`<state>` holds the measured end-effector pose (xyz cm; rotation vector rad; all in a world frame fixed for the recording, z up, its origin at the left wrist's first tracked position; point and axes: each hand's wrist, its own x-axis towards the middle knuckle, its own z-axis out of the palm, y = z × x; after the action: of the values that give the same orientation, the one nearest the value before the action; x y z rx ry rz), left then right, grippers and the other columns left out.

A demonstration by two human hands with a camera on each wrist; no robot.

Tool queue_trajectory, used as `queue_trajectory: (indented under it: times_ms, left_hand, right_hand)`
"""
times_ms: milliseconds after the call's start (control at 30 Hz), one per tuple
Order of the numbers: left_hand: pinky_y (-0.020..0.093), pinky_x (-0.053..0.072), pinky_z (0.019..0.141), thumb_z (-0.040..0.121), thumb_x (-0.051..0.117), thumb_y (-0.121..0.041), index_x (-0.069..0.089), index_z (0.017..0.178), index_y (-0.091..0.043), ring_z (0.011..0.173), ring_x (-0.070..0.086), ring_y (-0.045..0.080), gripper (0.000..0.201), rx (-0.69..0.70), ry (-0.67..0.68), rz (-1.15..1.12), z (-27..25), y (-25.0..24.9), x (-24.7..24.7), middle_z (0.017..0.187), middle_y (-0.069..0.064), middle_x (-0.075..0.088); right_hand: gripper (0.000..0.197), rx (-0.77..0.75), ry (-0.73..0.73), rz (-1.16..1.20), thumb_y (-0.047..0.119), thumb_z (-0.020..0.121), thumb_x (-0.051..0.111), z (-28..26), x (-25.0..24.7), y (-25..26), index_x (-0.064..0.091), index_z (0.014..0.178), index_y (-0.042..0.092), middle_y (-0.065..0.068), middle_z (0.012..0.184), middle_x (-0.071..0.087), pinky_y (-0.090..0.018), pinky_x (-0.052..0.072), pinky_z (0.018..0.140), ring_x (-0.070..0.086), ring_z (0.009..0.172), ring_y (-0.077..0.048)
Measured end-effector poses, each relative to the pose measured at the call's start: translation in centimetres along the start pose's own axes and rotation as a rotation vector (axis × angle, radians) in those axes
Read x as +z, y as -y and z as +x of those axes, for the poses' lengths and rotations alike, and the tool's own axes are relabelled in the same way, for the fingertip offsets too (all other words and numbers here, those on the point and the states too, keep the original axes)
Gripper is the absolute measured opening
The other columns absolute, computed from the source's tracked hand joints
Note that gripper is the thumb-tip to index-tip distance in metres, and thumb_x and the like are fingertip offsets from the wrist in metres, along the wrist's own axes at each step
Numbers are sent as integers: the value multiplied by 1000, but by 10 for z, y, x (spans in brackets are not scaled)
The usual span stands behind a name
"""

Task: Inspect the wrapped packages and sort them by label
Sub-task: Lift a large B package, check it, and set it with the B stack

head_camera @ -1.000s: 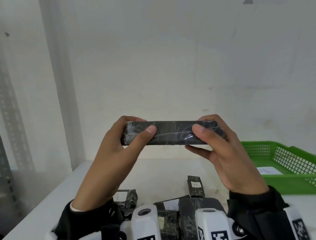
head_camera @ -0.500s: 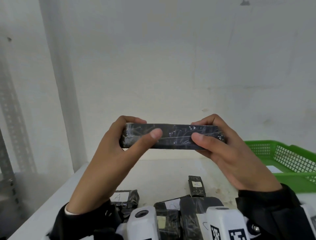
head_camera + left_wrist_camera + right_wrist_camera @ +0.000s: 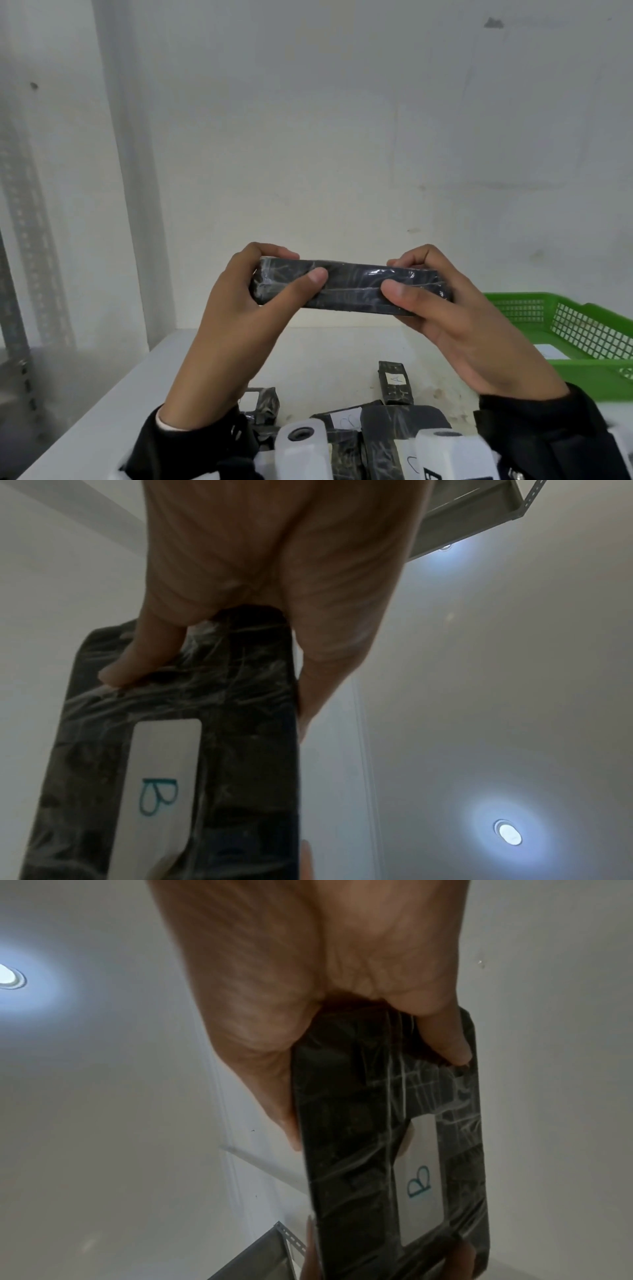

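Note:
A long black package (image 3: 352, 287) wrapped in clear film is held level at chest height, above the white table (image 3: 102, 404). My left hand (image 3: 270, 284) grips its left end with the thumb across the near face. My right hand (image 3: 414, 284) grips its right end the same way. Its far face carries a white label (image 3: 161, 777) with a teal letter B, seen in both wrist views as the label (image 3: 423, 1180). In the left wrist view the package (image 3: 240, 723) runs away from the palm.
Several black wrapped packages lie on the table below, one package (image 3: 394, 382) labelled A and another package (image 3: 263, 402) to the left. A green mesh basket (image 3: 582, 329) holding a white paper stands at the right. A grey metal rack (image 3: 20, 274) rises at far left.
Both hands have tilted the package slightly, right end lower, and shifted their thumbs closer together. The head view has moved a little, so the basket sits further right.

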<state>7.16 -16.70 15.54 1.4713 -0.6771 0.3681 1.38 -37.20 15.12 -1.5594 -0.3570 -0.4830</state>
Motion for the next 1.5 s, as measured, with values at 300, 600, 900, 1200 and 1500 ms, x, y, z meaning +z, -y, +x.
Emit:
queue_trajectory:
  times_ms: [300,600,900,1200,1500]
  left_hand:
    - [20,45,72,48,76,-65,66,96,-36,79,64,7,57,1,18,-3,-2,-4,5,98,-9,68]
    - [8,45,65,61,87,-51,65,97,-27,77,62,1,49,42,-54,6,-1,-2,17,109,-7,64]
    - [6,42,66,79,68,-42,61,94,-28,76,58,-3,21,88,-58,97,-4,-4,25,106,-3,61]
    - [7,44,62,60,68,-56,60,96,-28,73,60,-3,46,102,-40,96,-6,-8,29,105,-6,61]
    - [7,46,72,55,79,-60,62,100,-37,92,68,2,53,-10,93,-13,-3,1,17,114,-19,61]
  right_hand:
    - [60,-55,-20,113,55,38,94,-1,-6,3,66,81,23,4,86,71,-27,55,87,69,84,-17]
    - [66,-44,-71,54,65,40,89,0,1,2,62,84,24,5,87,64,-52,41,106,61,89,-18]
    - [68,-69,-146,56,63,30,92,2,1,1,60,76,23,12,81,70,-42,48,96,69,81,-8]
    - [72,-90,-241,41,62,24,92,3,-3,-4,59,73,22,12,77,66,-42,51,88,67,78,-13]
    - [61,-68,-77,174,54,38,94,4,-14,-3,60,77,22,11,79,67,-20,55,81,68,80,-6]
